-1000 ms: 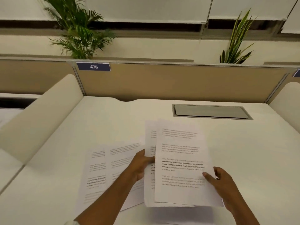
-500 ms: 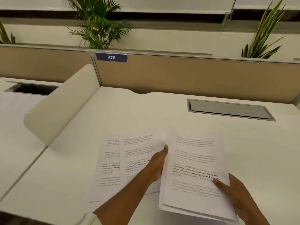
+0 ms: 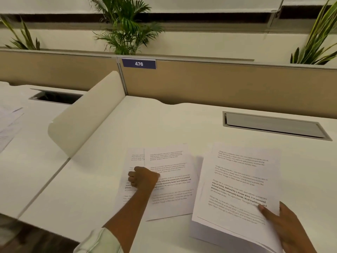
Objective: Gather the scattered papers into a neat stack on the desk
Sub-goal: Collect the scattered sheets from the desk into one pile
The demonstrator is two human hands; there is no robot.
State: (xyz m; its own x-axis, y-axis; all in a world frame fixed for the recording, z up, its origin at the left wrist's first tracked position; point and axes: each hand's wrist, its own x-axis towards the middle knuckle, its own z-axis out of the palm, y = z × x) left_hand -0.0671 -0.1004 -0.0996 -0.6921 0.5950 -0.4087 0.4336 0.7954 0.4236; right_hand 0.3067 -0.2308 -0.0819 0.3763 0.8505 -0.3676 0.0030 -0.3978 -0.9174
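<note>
The left grip (image 3: 143, 178) rests curled, fingers bent under, on the two loose sheets (image 3: 169, 181), pressing their overlapped seam; whether it pinches an edge I cannot tell. The right grip (image 3: 284, 223) clasps the gathered stack (image 3: 235, 190), thumb on top near its lower right corner. The loose sheets lie flat toward the near edge of the worktop (image 3: 182, 125), just left of the stack, long axes running away from the person. The left hand is nearer, so it likely slides them rightward.
</note>
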